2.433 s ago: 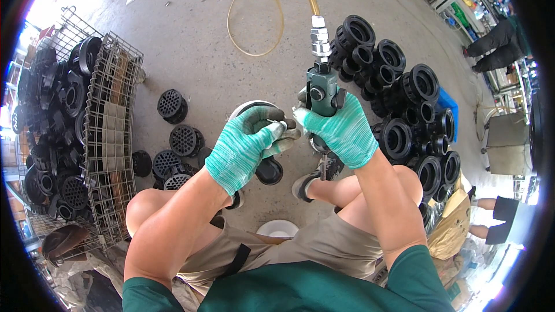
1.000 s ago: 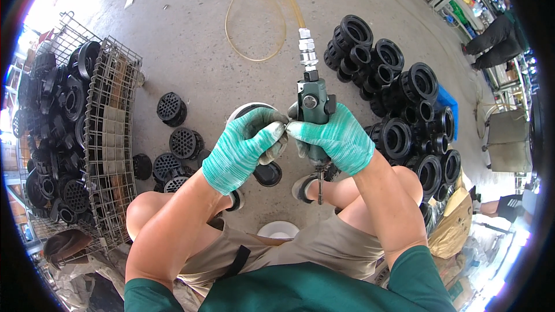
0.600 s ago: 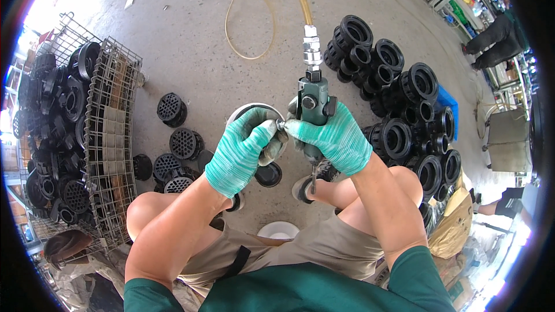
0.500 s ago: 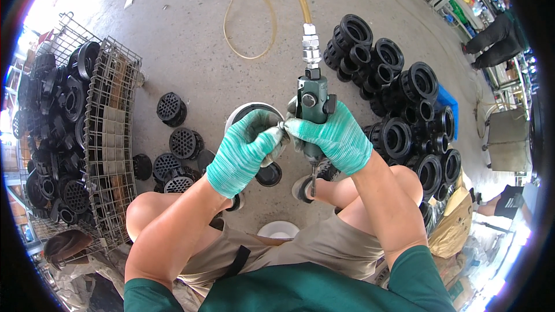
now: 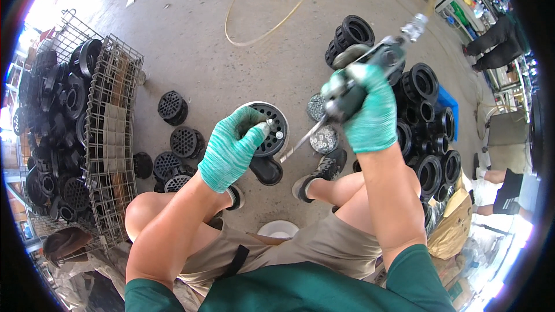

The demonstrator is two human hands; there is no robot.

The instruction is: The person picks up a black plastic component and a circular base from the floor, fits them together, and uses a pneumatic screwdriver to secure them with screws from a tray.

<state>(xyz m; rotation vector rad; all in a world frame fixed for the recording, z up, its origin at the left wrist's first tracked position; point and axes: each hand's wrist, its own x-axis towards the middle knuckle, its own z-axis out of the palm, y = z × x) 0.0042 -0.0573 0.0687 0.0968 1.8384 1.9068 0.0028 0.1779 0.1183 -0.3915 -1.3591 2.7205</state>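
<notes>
My left hand (image 5: 234,147), in a green-and-white knit glove, is closed with thumb and fingertips together over a black perforated round part (image 5: 272,147). At the fingertips shows a small pale metal piece (image 5: 270,121), too small to make out fully; a similar metal stud (image 5: 280,135) stands on the part. My right hand (image 5: 370,104), gloved alike, grips a dark green air screwdriver (image 5: 384,55), smeared by motion. Its long bit (image 5: 303,141) slants down-left toward the part, apart from it. Below the part sticks out a black rounded piece (image 5: 267,171).
Two round containers, one with small metal hardware (image 5: 324,138), stand by my right shoe. Black ringed fittings (image 5: 419,84) pile up at the right, before a blue bin (image 5: 448,107). Left are loose perforated parts (image 5: 184,141) and a full wire cage (image 5: 110,144). A hose (image 5: 254,40) crosses the floor.
My right hand has left the small metal piece and swung up and right with the air screwdriver, now tilted. The left hand has moved slightly left and down, uncovering the perforated part.
</notes>
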